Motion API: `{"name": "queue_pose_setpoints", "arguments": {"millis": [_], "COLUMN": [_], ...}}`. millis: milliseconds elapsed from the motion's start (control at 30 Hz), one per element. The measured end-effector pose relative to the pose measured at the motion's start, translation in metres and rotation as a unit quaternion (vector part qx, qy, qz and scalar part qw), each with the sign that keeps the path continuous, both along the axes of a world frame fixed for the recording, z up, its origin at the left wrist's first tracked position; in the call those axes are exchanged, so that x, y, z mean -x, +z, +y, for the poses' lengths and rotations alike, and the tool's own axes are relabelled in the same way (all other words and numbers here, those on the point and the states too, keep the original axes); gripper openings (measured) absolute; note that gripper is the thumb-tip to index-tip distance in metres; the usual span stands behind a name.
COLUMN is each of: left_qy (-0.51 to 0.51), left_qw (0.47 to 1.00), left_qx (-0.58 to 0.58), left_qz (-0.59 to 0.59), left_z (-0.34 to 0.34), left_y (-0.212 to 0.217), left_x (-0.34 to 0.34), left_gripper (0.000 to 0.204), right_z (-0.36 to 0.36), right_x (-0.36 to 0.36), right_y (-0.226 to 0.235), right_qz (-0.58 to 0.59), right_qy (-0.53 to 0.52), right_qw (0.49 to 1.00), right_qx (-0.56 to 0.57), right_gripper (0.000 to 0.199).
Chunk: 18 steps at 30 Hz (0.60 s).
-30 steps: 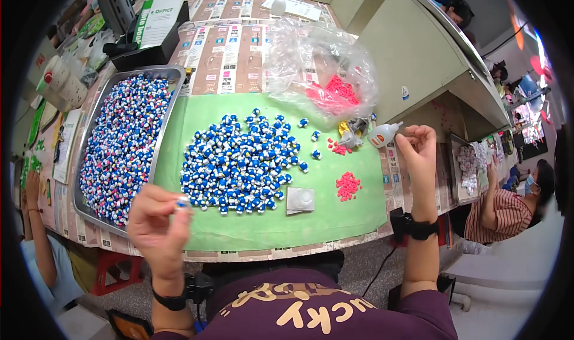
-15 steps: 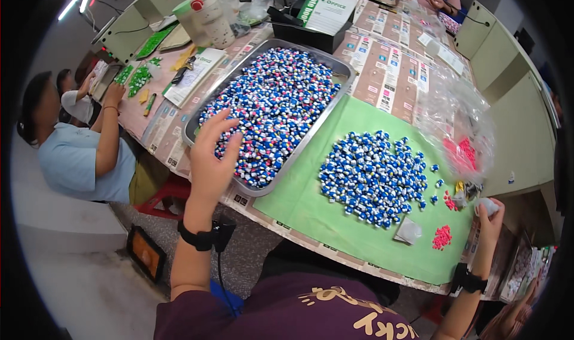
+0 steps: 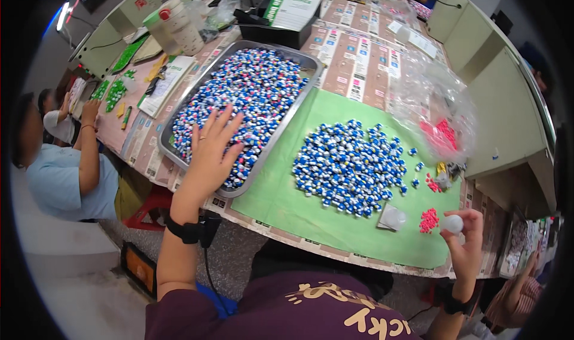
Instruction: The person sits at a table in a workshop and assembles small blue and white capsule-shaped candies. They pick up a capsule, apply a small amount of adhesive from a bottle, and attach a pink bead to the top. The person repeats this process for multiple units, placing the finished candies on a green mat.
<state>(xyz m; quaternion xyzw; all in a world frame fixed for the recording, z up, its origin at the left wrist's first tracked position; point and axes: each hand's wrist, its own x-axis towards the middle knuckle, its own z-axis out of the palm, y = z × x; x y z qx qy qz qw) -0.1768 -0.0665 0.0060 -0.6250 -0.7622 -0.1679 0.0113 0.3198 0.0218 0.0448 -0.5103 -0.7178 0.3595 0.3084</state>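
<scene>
My left hand [image 3: 210,155] is spread, palm down, on or just above small blue-and-white pieces [image 3: 257,83] that fill a metal tray [image 3: 284,128]; contact is hard to tell. Between the thumb and fingers of my right hand [image 3: 469,244] is a small round white object [image 3: 453,223], held over the right edge of a green mat [image 3: 269,201]. A loose heap of blue-and-white pieces [image 3: 351,167] lies on the mat. Near my right hand are a small pile of pink bits [image 3: 429,220] and a flat whitish square [image 3: 391,218].
A clear plastic bag [image 3: 418,95] with pink pieces lies at the far right, beside a pale partition [image 3: 508,113]. Behind the tray stands a black box [image 3: 278,35] holding a notebook. At left are a tumbler [image 3: 179,26], a notepad [image 3: 164,88] and a seated person in light blue.
My left hand has lowered toward the tray's pieces with its fingers spreading. My right hand has moved left and nearer with the white object. The whole view has shifted slightly.
</scene>
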Motion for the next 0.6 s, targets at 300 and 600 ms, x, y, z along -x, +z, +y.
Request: {"name": "queue_pose_setpoints", "arguments": {"millis": [300, 600], "left_qy": [-0.042, -0.045], "left_qw": [0.997, 0.986], "left_qx": [-0.047, -0.141], "left_qz": [0.042, -0.082], "left_z": [0.002, 0.006], "left_y": [-0.005, -0.018], "left_x": [-0.027, -0.019], "left_gripper": [0.041, 0.016], "right_z": [0.008, 0.013], "right_x": [0.018, 0.034], "right_y": [-0.001, -0.001], "right_qz": [-0.165, -0.269], "right_qy": [0.100, 0.145], "right_qw": [0.970, 0.906], "right_qx": [-0.148, -0.292], "right_gripper": [0.033, 0.039]}}
